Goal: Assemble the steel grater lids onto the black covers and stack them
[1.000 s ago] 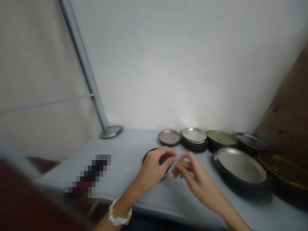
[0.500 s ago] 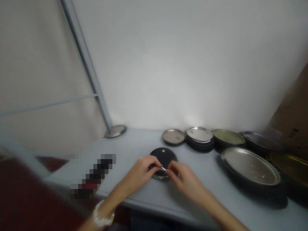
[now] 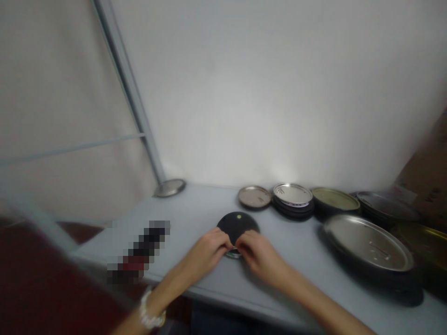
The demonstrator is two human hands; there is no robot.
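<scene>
Grey table [image 3: 195, 204] against a white wall [image 3: 265, 93], black lid [image 3: 237, 223] lying on it.

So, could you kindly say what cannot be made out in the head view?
- What the left hand and right hand hold at the black round lid's edge: fingers hide it.
- The object on the table: pixelated, kind unreadable.
- The brown box: cut off by the right edge.

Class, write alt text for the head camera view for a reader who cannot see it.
The left hand and right hand meet at the near edge of a dark round lid on a pale table. More round metal lids line the wall behind.
</scene>
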